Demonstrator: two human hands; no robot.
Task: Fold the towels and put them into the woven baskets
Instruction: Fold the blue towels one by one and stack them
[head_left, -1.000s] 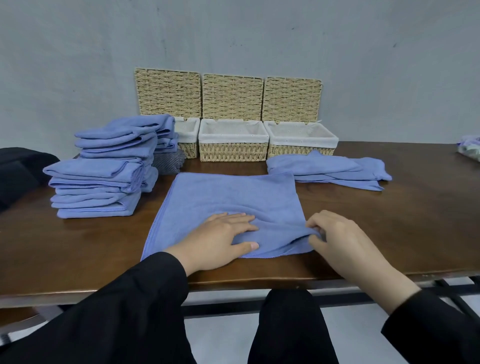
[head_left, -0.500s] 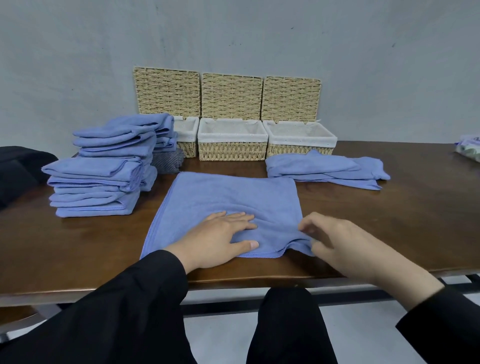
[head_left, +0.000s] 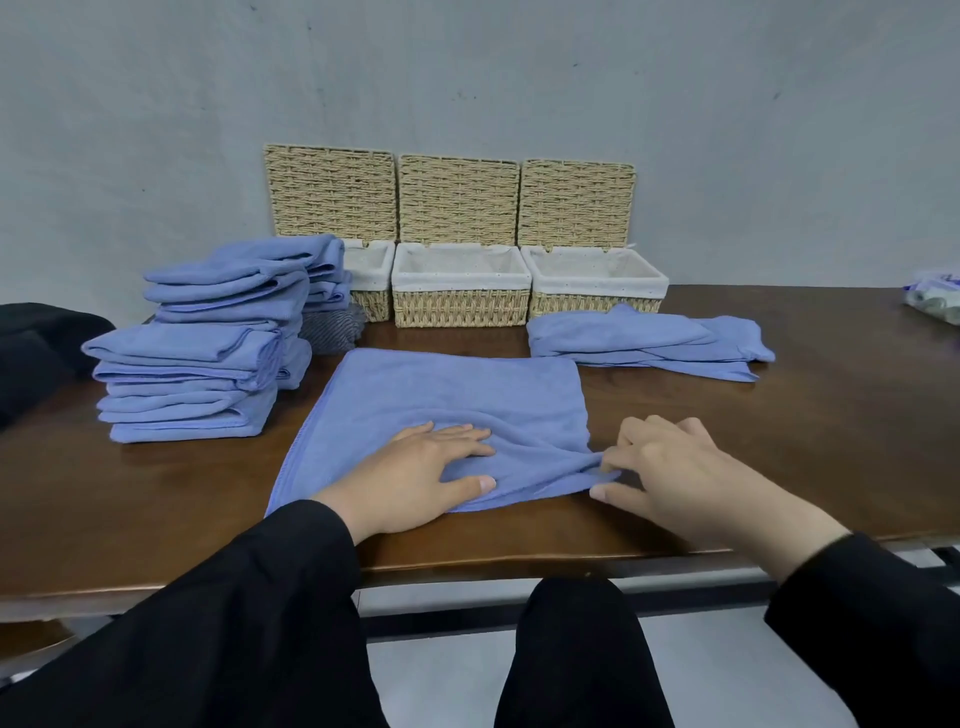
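The blue towel lies spread on the bench, in front of the three woven baskets. Its near right corner is bunched, so a fold started here would likely trap wrinkles or come out skewed. The left hand presses flat on the cloth, fingers straight and slightly spread. The right hand pinches that corner, fingers curled together on the fabric.

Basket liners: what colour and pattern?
White fabric liners with tiny dark dots, seen in the head view.
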